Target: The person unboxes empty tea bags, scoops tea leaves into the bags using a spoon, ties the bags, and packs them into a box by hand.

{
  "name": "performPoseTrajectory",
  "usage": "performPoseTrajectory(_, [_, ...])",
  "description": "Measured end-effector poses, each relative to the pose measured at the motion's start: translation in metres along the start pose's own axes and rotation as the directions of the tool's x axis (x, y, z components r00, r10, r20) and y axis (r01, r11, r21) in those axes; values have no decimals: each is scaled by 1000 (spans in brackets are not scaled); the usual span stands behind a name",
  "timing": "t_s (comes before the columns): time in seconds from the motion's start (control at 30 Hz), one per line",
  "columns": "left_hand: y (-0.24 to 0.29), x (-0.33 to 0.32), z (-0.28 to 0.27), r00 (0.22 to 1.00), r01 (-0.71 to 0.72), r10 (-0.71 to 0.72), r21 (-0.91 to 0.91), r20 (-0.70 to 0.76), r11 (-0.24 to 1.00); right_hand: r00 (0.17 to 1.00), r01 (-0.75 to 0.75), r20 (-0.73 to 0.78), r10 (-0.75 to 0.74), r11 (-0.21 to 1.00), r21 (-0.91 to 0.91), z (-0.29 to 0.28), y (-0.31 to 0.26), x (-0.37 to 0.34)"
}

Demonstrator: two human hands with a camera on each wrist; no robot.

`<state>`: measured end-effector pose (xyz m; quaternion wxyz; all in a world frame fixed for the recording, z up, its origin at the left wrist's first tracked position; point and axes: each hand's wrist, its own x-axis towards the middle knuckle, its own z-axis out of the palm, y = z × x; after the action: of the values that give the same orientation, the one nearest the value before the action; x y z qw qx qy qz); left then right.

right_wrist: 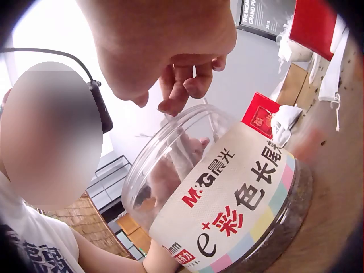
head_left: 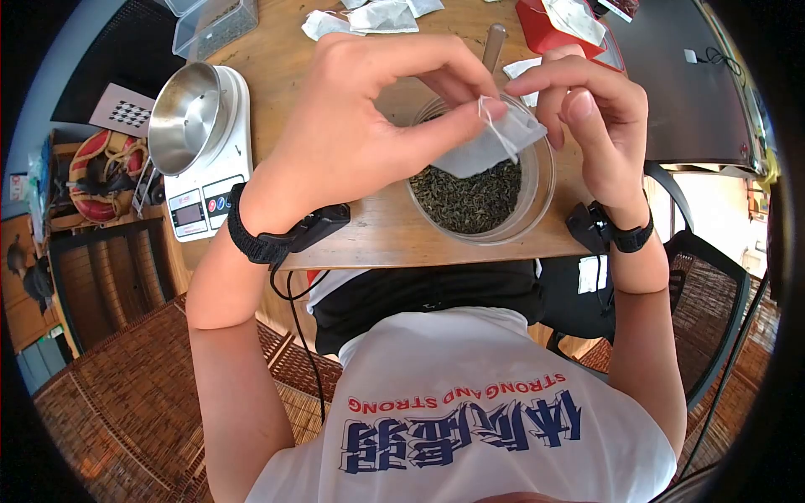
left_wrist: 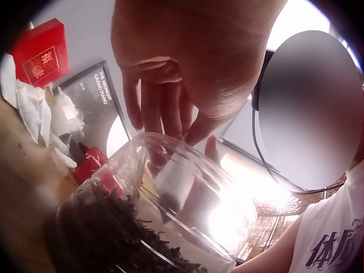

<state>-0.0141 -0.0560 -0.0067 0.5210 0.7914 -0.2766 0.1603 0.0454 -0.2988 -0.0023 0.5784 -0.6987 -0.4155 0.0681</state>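
In the head view my left hand (head_left: pixel 352 117) pinches a white drawstring tea bag (head_left: pixel 474 155) near its top between thumb and index finger. The bag hangs tilted over the mouth of a clear plastic jar (head_left: pixel 547 189), its thin string looped at the fingertips. Dark loose tea leaves (head_left: pixel 470 201) lie in the jar. Just right of the bag, my right hand (head_left: pixel 608 126) hovers with loosely bent fingers, thumb and index apart. From the right wrist, the jar's printed label (right_wrist: pixel 227 199) shows below that hand. A handle (head_left: pixel 495 44) sticks up behind the jar's far rim.
A kitchen scale (head_left: pixel 205 189) carrying a steel bowl (head_left: pixel 189 117) stands at left. White tea bags (head_left: pixel 381 17) lie at the table's far side, near a clear plastic container (head_left: pixel 220 29). A red box (head_left: pixel 545 29) with white bags sits far right.
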Motion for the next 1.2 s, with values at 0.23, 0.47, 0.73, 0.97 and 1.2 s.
performPoseTrajectory(0.23, [-2,1,-2,999,-30,31,106,-10,994,990,122,-67,-127,990,-70,3,-1,2])
performPoseTrajectory(0.47, [-1,1,-1,1000,17,-15,90,-22,996,968,243,31,-247,909,-338,2,-2,8])
performPoseTrajectory(0.73, [-2,-1,0,999,36,-34,85,-33,996,958,283,111,-263,821,-496,6,-6,11])
performPoseTrajectory(0.97, [-7,2,0,995,-88,94,180,-27,980,959,282,149,-240,832,-477,4,-7,10])
performPoseTrajectory(1.2, [-10,2,1,995,-101,100,149,11,984,957,289,164,-241,852,-436,5,-9,9])
